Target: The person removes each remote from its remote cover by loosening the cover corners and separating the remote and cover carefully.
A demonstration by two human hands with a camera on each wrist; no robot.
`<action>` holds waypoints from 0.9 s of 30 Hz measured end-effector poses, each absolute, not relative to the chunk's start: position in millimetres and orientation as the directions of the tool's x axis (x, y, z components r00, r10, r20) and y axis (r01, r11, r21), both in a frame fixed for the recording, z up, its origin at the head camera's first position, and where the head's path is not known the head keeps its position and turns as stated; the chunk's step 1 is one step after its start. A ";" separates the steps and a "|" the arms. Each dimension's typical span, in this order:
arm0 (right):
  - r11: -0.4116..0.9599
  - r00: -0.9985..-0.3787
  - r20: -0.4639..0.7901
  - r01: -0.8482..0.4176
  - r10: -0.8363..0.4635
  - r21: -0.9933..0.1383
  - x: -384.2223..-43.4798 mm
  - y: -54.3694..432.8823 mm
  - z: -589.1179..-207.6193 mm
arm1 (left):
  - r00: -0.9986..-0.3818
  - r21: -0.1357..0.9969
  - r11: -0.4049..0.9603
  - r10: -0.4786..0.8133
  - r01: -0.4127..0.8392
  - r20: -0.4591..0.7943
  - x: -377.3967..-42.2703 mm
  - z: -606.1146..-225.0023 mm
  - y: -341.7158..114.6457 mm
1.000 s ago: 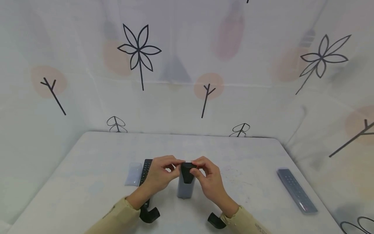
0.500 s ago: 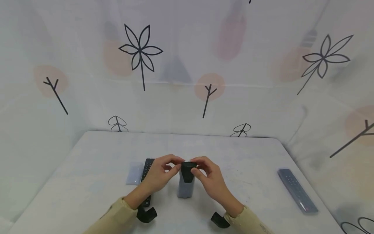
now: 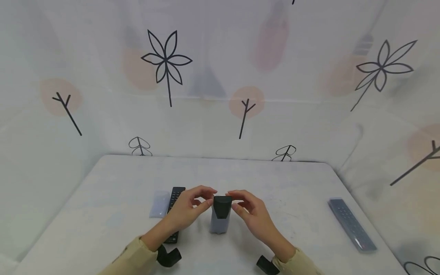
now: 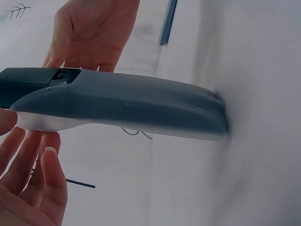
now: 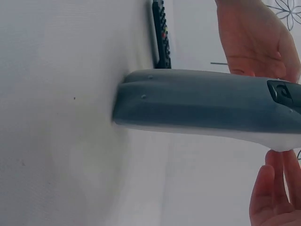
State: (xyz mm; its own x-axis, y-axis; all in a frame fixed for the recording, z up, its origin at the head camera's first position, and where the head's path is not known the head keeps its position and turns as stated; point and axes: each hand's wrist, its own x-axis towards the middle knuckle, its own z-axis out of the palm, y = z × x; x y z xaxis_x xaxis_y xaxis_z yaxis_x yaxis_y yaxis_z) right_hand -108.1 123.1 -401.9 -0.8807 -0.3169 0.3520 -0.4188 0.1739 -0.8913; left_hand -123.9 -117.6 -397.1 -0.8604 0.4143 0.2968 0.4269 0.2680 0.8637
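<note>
A black remote control (image 3: 222, 207) stands upright on one end in the middle of the table, inside a translucent cover (image 3: 218, 227). Its dark back with a battery-lid latch (image 4: 62, 75) shows at the top in the left wrist view. My left hand (image 3: 187, 210) is at the upper left side, index finger and thumb spread, fingertips right at the cover's edge. On the opposite side my right hand (image 3: 256, 217) has its index finger at the top corner and its thumb beside it. In the right wrist view the covered lower end (image 5: 141, 96) meets the table.
Behind my left hand lies another black remote (image 3: 175, 194), partly hidden, beside a flat pale translucent packet (image 3: 159, 204). A covered remote (image 3: 352, 224) lies near the table's right edge. Dark curved pieces (image 3: 170, 258) sit at my wrists. Patterned cloth (image 3: 206, 126) hangs behind.
Both hands have loosened from the top of the remote. My right thumb has drawn off its dark back to the side, and both forearms have moved outward. The covered remote still stands upright.
</note>
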 end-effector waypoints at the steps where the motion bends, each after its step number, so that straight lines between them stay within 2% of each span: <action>1: 0.184 -0.886 0.341 -0.409 -0.313 -0.894 -107.4 123.2 -402.3 | -0.861 0.864 0.268 0.413 0.427 0.297 -123.6 -397.0 -117.3; 13: 0.150 -0.922 0.281 -0.327 -0.265 -0.933 -106.8 121.3 -408.7 | -0.875 0.866 0.262 0.363 0.427 0.321 -121.2 -400.6 -110.5; 27: 0.221 -0.955 0.184 -0.235 -0.231 -0.947 -114.0 121.6 -411.4 | -0.893 0.881 0.257 0.333 0.396 0.304 -124.3 -409.9 -107.5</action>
State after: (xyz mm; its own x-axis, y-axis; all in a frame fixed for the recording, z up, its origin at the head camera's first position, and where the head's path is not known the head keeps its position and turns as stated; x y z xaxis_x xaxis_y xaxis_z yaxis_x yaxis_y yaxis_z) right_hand -114.0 121.6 -411.4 -0.9554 -0.2313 0.1836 -0.2353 0.2208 -0.9465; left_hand -124.3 -107.5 -409.9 -0.8926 0.3331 0.3039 0.3962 0.2574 0.8814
